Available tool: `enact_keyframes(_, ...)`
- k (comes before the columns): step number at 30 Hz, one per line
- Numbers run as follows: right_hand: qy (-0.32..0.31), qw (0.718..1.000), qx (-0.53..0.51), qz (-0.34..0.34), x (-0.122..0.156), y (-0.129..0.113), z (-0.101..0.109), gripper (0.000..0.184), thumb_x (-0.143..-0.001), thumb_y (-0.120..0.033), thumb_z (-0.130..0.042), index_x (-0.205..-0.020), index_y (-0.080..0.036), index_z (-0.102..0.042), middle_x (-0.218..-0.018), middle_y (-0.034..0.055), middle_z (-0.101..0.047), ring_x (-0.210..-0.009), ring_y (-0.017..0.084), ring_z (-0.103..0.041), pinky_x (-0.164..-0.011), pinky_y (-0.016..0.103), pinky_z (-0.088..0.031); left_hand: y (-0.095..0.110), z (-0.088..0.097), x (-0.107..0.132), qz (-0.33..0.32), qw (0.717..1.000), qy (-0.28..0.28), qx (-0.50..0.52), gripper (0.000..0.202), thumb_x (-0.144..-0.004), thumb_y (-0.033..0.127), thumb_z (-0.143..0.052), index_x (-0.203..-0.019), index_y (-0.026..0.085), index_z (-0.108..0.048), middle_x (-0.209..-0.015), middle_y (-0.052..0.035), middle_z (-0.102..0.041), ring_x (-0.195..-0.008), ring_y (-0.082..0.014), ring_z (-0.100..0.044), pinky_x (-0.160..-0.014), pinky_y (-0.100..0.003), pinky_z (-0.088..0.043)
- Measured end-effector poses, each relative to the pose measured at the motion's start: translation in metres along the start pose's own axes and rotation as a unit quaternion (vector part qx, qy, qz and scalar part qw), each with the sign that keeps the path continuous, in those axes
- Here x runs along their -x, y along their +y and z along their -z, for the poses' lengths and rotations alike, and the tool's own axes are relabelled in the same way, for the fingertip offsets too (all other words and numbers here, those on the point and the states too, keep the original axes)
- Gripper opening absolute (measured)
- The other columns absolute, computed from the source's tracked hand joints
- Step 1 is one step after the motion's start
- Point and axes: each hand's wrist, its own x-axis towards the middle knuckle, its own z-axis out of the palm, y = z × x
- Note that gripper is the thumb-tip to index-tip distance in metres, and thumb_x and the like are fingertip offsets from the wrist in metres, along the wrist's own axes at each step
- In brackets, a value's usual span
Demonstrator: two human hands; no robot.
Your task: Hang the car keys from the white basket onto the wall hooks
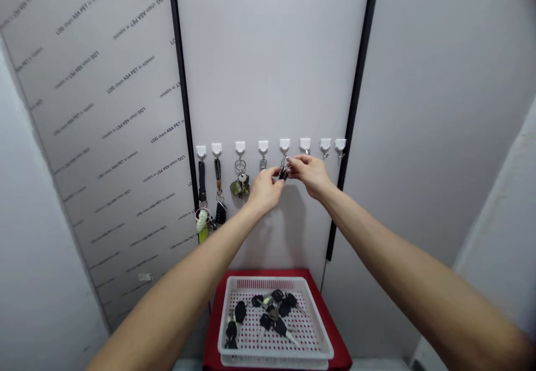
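Both my hands are raised to a row of white hooks on the wall. My left hand has thumb and fingers pinched on a small dark key below one of the middle hooks. From the other side, my right hand pinches the metal key ring just under that hook. My fingers partly cover both the ring and the key, and whether the ring sits on the hook is hard to tell. Just left, a metal keychain hangs on the neighbouring hook, its lower part hidden by my left hand.
Keys with a green tag, a car key on a braided strap, and a black strap with charms hang farther left. Below, a white perforated basket of loose keys stands on a red cloth. Black strips edge the panel.
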Motion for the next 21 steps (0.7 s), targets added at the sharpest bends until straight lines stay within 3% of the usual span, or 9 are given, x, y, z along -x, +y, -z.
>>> enact_keyframes(10, 0.066, 0.997, 0.019, -0.032, -0.032, 0.006, -0.005, 0.009, -0.062, -0.012, -0.047, -0.053, -0.012, -0.045, -0.041, -0.0039, -0.045, -0.038, 0.005, -0.045, -0.036, 0.016, -0.039, 0.003, -0.004, -0.020, 0.025, 0.998, -0.028, -0.055, 0.033, -0.064, 0.017, -0.041, -0.096, 0.014, -0.048, -0.095, -0.0055, -0.053, -0.081, -0.0126, -0.048, -0.075, -0.024, -0.035)
enact_keyframes(16, 0.072, 0.995, 0.057, -0.037, -0.038, 0.016, -0.004, 0.008, -0.061, -0.014, -0.047, -0.053, -0.013, -0.046, -0.042, -0.0033, -0.046, -0.040, 0.006, -0.046, -0.039, 0.018, -0.040, -0.006, -0.007, -0.015, 0.031, 0.997, -0.037, -0.062, 0.034, -0.063, 0.017, -0.041, -0.096, 0.014, -0.049, -0.095, -0.0055, -0.054, -0.080, -0.0129, -0.049, -0.075, -0.024, -0.035)
enact_keyframes(18, 0.077, 0.993, 0.082, -0.023, -0.039, 0.020, -0.003, 0.005, -0.060, -0.016, -0.047, -0.057, -0.012, -0.049, -0.045, -0.0023, -0.048, -0.043, 0.007, -0.047, -0.043, 0.020, -0.040, -0.008, -0.007, -0.010, 0.033, 0.997, -0.038, -0.054, 0.034, -0.063, 0.017, -0.041, -0.097, 0.013, -0.048, -0.094, -0.0057, -0.054, -0.079, -0.0127, -0.049, -0.075, -0.024, -0.036)
enact_keyframes(21, 0.103, 0.986, 0.130, 0.015, -0.031, 0.030, 0.002, 0.015, -0.058, -0.020, -0.048, -0.069, -0.012, -0.054, -0.059, 0.0010, -0.054, -0.053, 0.009, -0.050, -0.052, 0.023, -0.041, -0.015, -0.009, 0.004, 0.044, 0.997, -0.047, -0.042, 0.034, -0.063, 0.016, -0.041, -0.097, 0.012, -0.048, -0.094, -0.0060, -0.054, -0.076, -0.0120, -0.049, -0.074, -0.024, -0.036)
